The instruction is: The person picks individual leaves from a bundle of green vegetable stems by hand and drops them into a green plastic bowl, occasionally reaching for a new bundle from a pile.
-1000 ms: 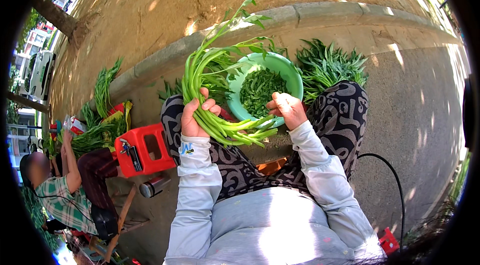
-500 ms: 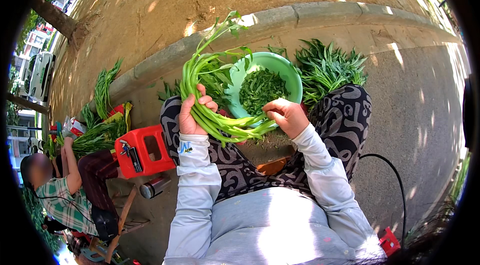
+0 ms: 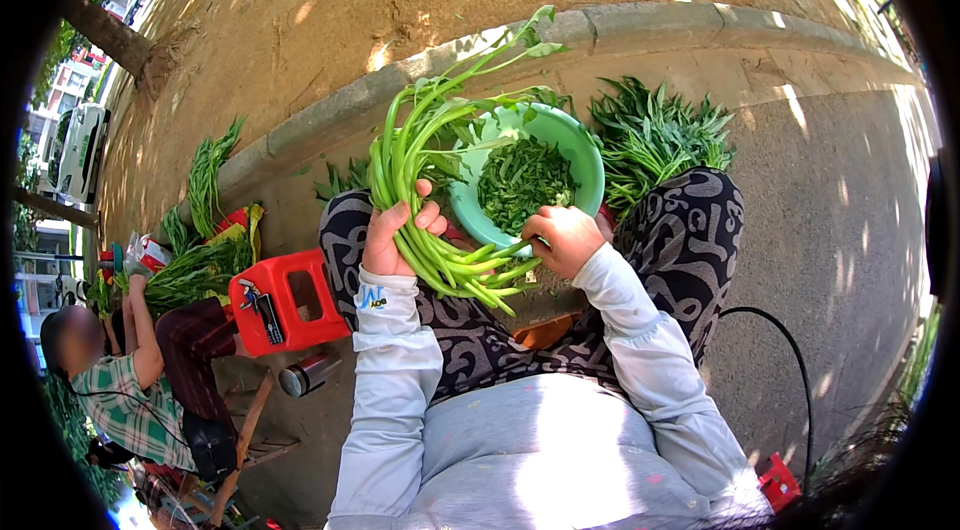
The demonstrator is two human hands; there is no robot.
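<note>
My left hand [image 3: 393, 238] is gripping curled green stems [image 3: 392, 165] left of the bowl [image 3: 592, 175]; by its near rim, my right hand [image 3: 565, 240] is pinching one end, probably snapping pieces. Next pinch is likely needing steady holding.

The grey paved ground [image 3: 810, 190] is carrying a heap of leafy greens [image 3: 662, 135]; a red stool [image 3: 296, 332] and metal tumbler [image 3: 312, 371] are standing there.

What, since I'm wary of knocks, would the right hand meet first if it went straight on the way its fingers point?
The right hand likely meets the green stems first, then perhaps the green basin; exact depth is unclear.
</note>
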